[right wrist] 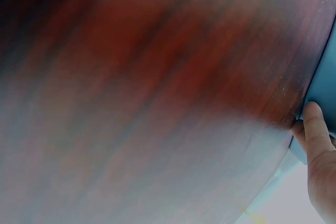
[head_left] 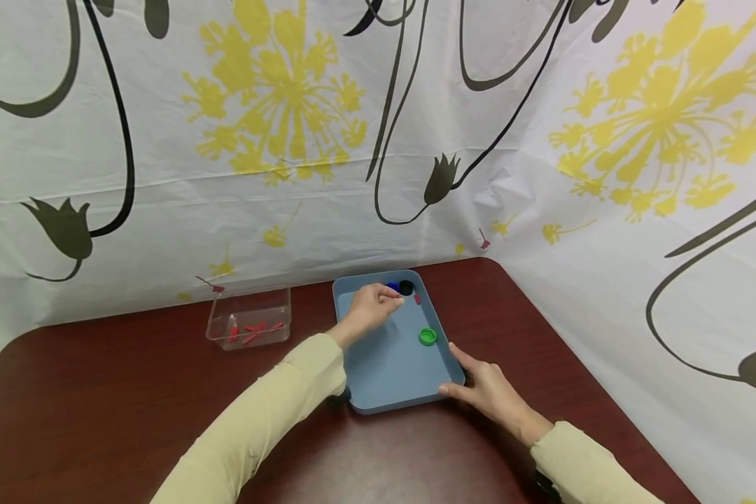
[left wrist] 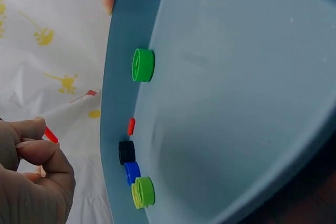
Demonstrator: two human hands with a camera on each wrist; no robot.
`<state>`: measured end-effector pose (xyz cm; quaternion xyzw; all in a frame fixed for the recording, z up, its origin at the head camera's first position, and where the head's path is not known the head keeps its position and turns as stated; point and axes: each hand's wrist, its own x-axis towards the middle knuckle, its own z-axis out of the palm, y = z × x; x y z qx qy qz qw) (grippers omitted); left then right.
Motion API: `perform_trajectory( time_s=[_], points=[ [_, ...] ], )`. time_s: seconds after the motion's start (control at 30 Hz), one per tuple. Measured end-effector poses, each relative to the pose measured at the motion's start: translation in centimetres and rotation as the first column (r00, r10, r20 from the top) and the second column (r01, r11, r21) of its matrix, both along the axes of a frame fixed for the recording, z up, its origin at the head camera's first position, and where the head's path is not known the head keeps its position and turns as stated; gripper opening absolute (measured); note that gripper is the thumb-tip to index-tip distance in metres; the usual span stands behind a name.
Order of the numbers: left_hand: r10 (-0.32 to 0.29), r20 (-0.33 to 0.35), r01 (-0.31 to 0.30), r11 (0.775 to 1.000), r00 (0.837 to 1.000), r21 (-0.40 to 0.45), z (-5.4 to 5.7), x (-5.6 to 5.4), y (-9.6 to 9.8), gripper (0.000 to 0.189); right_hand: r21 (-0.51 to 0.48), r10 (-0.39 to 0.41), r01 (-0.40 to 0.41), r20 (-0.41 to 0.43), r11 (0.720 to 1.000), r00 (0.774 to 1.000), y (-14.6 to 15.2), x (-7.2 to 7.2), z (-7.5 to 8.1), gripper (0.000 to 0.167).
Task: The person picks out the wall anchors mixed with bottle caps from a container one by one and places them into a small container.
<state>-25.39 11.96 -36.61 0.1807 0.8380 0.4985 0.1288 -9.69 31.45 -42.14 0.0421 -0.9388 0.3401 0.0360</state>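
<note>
My left hand [head_left: 368,306] is over the far part of a blue-grey tray [head_left: 384,374], pinching a small red stick-like piece [left wrist: 51,135] between thumb and fingers. At the tray's near right corner, my right hand [head_left: 494,392] grips the rim, thumb on the front side and fingers along the right side. Inside the tray, a green round cap [head_left: 428,337] lies by the right wall. Farther back are a red piece [head_left: 417,299], a black cap [head_left: 406,288] and a blue cap [head_left: 393,286]. The left wrist view also shows a light green and yellow cap [left wrist: 145,191].
A clear plastic box [head_left: 216,327] with several red pieces [head_left: 262,327] stands left of the tray on the dark wooden table [head_left: 120,399]. A patterned white sheet [head_left: 340,210] hangs behind the table and along its right side.
</note>
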Motion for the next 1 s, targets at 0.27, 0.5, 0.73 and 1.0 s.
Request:
perform_trajectory(
  time_s=[0.27, 0.5, 0.73, 1.0],
  points=[
    [-0.011, 0.009, 0.011, 1.000, 1.000, 0.016, 0.1, 0.2, -1.8, 0.027, 0.006, 0.001, -0.001, -0.008, 1.000, 1.000, 0.1, 0.0, 0.0, 0.083],
    [0.040, 0.007, -0.040, 0.999, 0.999, 0.012, 0.2, 0.0, -4.0, 0.027, 0.006, 0.006, -0.006, -0.007, 1.000, 1.000, 0.1, 0.1, 0.2, 0.082],
    [0.050, 0.031, -0.051, 0.998, 0.998, 0.022, 0.9, -0.3, -6.5, 0.029, 0.014, 0.005, -0.005, -0.014, 1.000, 1.000, 0.1, 0.1, 0.1, 0.082],
    [0.080, 0.043, -0.081, 0.997, 0.996, 0.010, 0.9, -0.9, -10.0, 0.035, 0.018, 0.011, -0.011, -0.017, 1.000, 1.000, 0.1, 0.1, -0.1, 0.082]
  ],
)
